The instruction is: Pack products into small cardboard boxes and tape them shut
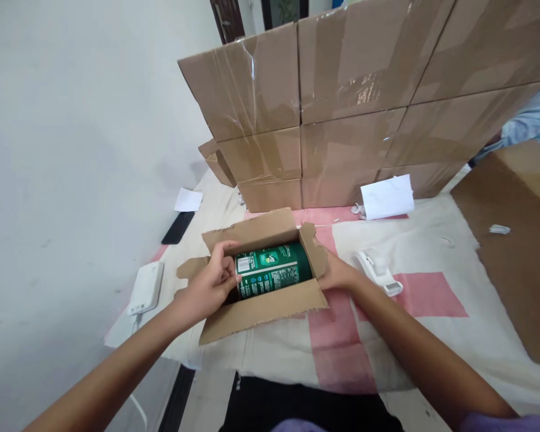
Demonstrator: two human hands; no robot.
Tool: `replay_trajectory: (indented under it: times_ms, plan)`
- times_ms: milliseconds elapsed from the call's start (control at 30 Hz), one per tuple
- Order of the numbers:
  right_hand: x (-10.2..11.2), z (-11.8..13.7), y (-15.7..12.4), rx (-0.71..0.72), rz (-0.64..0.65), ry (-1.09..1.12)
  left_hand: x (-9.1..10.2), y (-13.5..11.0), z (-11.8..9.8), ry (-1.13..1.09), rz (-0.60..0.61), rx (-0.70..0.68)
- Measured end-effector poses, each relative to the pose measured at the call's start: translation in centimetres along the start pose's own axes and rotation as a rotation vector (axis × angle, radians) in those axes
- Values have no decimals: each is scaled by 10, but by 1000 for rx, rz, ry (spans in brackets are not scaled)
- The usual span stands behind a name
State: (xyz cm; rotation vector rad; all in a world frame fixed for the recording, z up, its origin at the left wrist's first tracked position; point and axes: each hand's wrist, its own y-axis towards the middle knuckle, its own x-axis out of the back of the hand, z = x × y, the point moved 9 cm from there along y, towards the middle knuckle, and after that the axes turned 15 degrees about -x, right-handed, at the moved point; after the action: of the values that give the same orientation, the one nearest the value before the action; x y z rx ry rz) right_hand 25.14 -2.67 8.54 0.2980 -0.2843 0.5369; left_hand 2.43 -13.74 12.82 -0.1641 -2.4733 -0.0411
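A small open cardboard box [261,309] lies on a cream and pink cloth [432,336]. Inside it a green can [274,270] lies on its side, label up. My left hand [213,279] curls over the box's left edge, fingers bent against the can's end. My right hand [335,273] presses on the right flap from outside; its fingers are mostly hidden behind the flap.
A wall of taped cardboard boxes [342,108] stands behind. A white tape dispenser [378,270] lies right of the box. A white power block [146,288], a black phone [177,228] and paper slips [387,197] lie around. A flat cardboard sheet [517,240] is at right.
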Motion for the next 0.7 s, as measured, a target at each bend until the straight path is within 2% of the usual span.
replay_trajectory:
  times_ms: [100, 233, 333, 600, 700]
  plan:
    - [-16, -7, -7, -23, 112, 30, 2, 1, 8, -14, -3, 35]
    - [-20, -11, -12, -24, 101, 31, 4, 3, 14, -3, 13, 70]
    - [-24, -12, -10, -30, 150, 69, 4, 3, 14, -1, 28, 96]
    - [-27, -10, -10, -2, 199, 161, 9, 0, 24, -3, 19, 61]
    - [-29, -7, -8, -1, 208, 126, 6, 0, 17, 213, 147, 89]
